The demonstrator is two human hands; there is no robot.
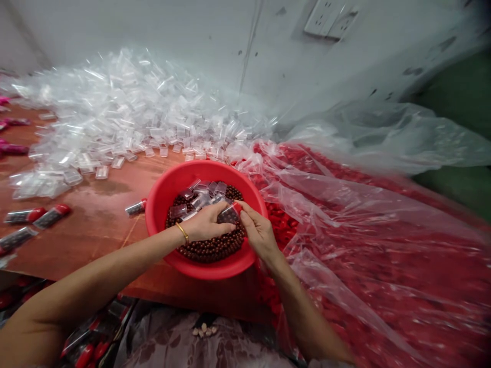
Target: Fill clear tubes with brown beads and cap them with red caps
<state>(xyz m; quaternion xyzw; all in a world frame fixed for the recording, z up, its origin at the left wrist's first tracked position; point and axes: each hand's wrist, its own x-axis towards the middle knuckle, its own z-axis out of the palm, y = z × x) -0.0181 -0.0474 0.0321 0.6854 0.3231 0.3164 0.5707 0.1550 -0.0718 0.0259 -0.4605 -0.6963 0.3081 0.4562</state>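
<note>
In my left hand (209,223), which wears a gold bangle, a small clear plastic tube (226,215) with dark contents is gripped, tilted toward the right. My right hand (259,231) pinches the red cap (237,207) at the tube's right end; the fingers partly hide where cap and tube meet. Both hands are over a red plastic basin (156,204). Inside it lie many round brown beads (207,251), with several clear tubes (202,197) on top of them, behind my left hand.
A big heap of clear tubes (126,112) lies against the wall. Red caps (282,222) spill from a large plastic bag (364,220) on the right. Filled, red-capped tubes (53,215) lie at the left; more fill a container (90,337) below the table edge.
</note>
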